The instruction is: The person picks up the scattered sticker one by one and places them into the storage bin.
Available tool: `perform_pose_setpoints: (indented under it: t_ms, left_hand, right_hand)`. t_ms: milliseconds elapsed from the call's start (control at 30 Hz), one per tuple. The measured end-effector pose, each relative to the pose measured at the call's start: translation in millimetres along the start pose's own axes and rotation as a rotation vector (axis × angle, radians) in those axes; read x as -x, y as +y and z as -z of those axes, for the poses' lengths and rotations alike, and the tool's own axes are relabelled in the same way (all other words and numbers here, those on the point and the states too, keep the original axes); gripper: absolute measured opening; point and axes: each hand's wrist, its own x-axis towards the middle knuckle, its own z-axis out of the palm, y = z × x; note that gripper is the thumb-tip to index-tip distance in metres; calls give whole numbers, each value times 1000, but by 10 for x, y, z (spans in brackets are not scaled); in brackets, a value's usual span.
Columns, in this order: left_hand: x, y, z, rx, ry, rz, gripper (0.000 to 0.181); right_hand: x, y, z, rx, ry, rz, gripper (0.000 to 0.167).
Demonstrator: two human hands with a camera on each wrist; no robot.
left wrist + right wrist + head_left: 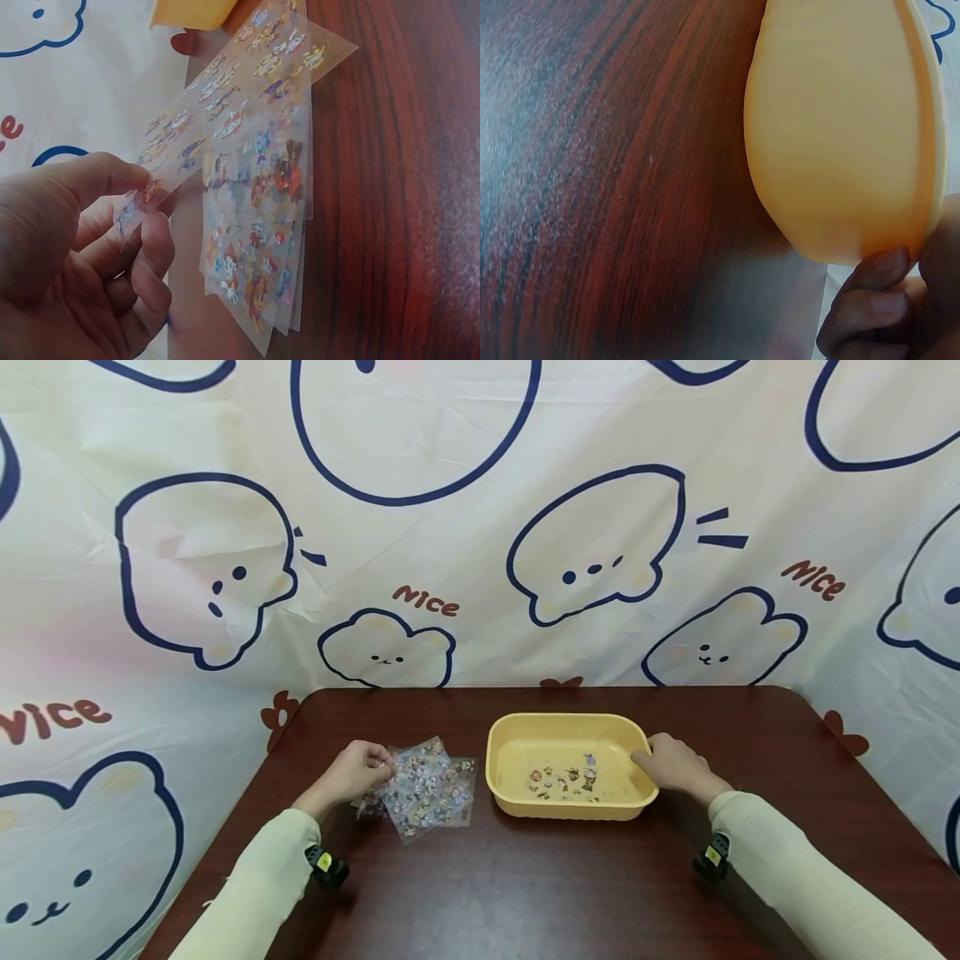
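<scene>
My left hand (360,770) pinches the corner of a clear sticker sheet (217,97) between thumb and fingers, as the left wrist view shows. This sheet slants up over a loose, fanned pile of similar clear sheets (463,789) printed with small colourful cartoon figures. To the right of the pile stands a yellow plastic basin (517,747). My right hand (675,764) grips the basin's right end, thumb over the rim and fingers against the outer wall (840,135). Several small colourful figures (589,777) show on the basin's floor; whether they are loose or on a sheet I cannot tell.
The sheets and basin are on a dark reddish-brown wooden table (510,885). Behind it and along both sides hangs a white cloth (480,552) with cartoon bears. A black wrist device (327,867) is strapped to each sleeve.
</scene>
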Motion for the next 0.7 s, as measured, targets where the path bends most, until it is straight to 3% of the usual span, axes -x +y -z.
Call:
perform_pose_setpoints:
  t_ms: [700]
  left_hand:
    - [32,139,74,14,-7,-95,13]
  right_hand:
    - [-42,35,-15,10,9,-5,31]
